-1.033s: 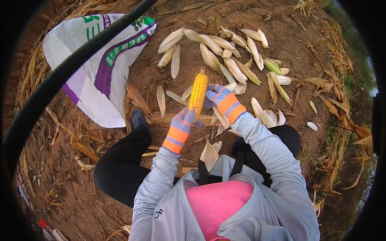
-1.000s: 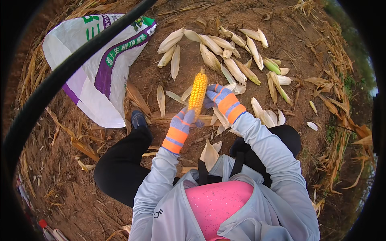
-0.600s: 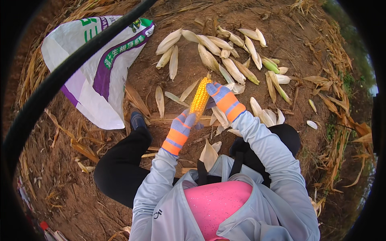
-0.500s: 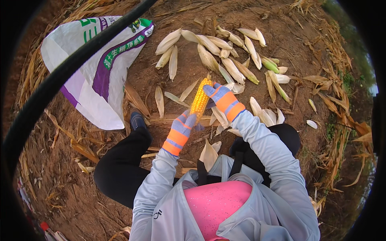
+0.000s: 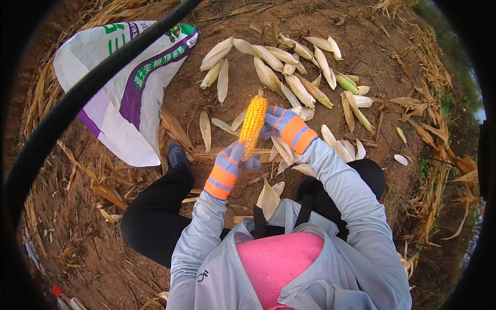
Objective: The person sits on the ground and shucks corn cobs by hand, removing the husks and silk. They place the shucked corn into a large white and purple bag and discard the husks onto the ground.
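Note:
A husked yellow corn cob (image 5: 253,121) stands tilted in front of me, its tip pointing away and slightly right. My left hand (image 5: 236,155), in a grey-blue and orange striped glove, is closed round its lower end. Close beside the cob's right side is my right hand (image 5: 281,124), gloved the same way, with its fingers curled together. Whether those fingers pinch anything is hidden from this angle. Beneath the hands, dry husk pieces (image 5: 283,150) lie on the ground.
Several pale husks (image 5: 268,75) are scattered on the brown soil ahead. A white woven sack (image 5: 103,88) with purple and green print lies at the left, crossed by a black curved bar (image 5: 88,98). Dry stalks (image 5: 434,139) line the right side. One loose husk (image 5: 268,201) lies between my legs.
My right hand has come away from the cob's upper part, staying close on its right. My left hand has shifted slightly left and nearer, keeping hold of the cob.

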Demonstrator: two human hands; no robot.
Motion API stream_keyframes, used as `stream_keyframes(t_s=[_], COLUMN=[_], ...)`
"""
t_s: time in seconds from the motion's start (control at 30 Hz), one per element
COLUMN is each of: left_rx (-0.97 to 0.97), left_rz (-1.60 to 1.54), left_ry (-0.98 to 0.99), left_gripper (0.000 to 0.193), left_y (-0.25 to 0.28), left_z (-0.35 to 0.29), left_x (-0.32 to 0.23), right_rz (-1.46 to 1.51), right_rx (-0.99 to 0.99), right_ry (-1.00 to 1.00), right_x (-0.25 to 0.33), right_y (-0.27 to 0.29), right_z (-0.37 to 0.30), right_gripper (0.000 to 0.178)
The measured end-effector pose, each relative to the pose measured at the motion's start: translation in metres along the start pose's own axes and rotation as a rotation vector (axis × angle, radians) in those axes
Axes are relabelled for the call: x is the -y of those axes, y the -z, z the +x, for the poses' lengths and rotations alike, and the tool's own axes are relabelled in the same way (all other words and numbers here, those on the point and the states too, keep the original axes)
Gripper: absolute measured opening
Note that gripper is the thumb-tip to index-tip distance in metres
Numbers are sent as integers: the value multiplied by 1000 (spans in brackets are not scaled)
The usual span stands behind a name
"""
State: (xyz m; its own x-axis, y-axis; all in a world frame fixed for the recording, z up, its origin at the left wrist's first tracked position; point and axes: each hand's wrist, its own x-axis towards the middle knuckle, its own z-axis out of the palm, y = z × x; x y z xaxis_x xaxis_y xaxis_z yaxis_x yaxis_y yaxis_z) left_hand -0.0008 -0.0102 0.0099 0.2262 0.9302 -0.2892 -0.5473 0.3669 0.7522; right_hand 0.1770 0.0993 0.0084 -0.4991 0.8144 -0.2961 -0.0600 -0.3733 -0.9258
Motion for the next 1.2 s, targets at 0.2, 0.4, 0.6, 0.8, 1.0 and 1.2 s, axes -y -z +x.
stream_keyframes(t_s=[0.2, 0.4, 0.6, 0.8, 1.0, 1.2], left_rx=[-44, -48, -184, -345, -412, -429], left_rz=[-32, 161, 189, 170, 85, -11], left_ry=[-37, -48, -36, -88, -188, -260], left_gripper=[48, 45, 40, 33, 32, 38], left_y=[-1, 2, 4, 35, 27, 51], left_z=[4, 7, 7, 15, 15, 21], left_x=[5, 2, 5, 15, 8, 10], right_rz=[346, -207, -631, -561, -876, -1394], right_rx=[-60, -105, -233, 123, 517, 906], right_ry=[-119, 46, -46, -160, -162, -376], right_x=[8, -6, 39, 17, 9, -28], right_y=[-3, 5, -25, -20, -29, -33], right_z=[-5, 4, -17, -23, -42, -53], right_gripper=[31, 32, 26, 22, 23, 35])
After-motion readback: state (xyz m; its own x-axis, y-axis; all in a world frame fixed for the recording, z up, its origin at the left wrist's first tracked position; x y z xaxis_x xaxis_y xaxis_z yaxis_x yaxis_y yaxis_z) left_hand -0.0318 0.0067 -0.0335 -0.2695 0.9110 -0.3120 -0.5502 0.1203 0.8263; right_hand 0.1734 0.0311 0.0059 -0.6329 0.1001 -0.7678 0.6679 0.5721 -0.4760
